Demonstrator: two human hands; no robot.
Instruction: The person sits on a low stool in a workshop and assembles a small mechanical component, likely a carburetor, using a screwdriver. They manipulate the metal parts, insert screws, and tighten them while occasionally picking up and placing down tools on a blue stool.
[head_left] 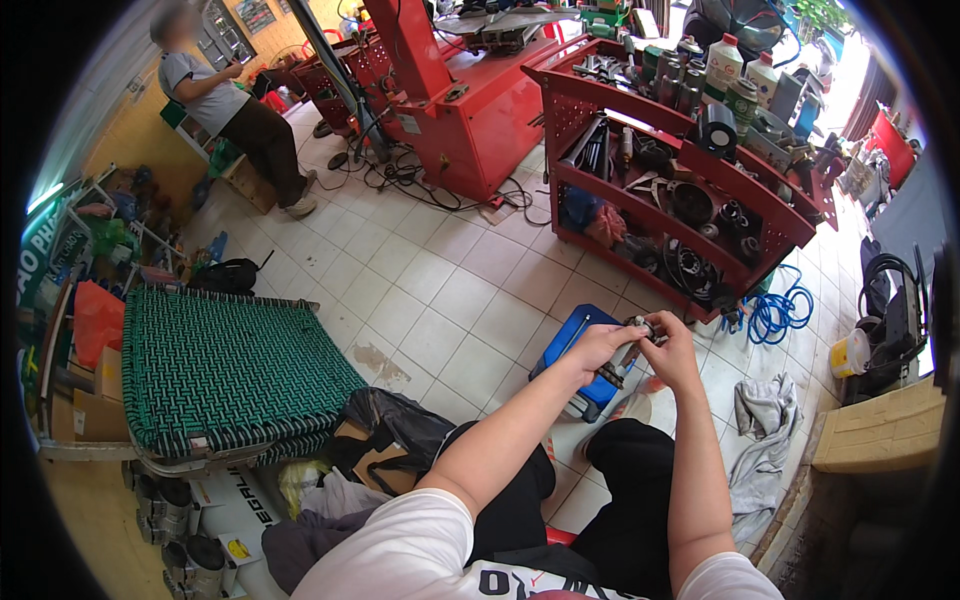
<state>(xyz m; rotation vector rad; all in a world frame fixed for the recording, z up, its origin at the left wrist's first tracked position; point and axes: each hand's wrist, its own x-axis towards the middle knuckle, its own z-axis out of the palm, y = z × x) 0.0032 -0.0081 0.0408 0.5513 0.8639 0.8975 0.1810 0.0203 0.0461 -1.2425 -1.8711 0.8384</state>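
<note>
Both hands meet above a blue case [567, 343] on the tiled floor. My left hand [597, 350] is closed, its fingers pinching a small greyish metal part [640, 322]. From the other side my right hand [672, 350] grips the same part, thumb and fingertips pressed together. A darker, ridged metal piece [612, 375] shows below my left hand, over the case; whether it joins the held part I cannot tell. The part's exact kind is too small to make out, and my fingers cover much of it.
A red tool cart [680, 200] loaded with parts and bottles stands ahead, with a coiled blue hose [785, 305] beside it. A grey cloth [765, 420] lies at right. A green woven folding bed [220, 370] is at left. Farther off, a person [220, 105] stands near a red machine [450, 135].
</note>
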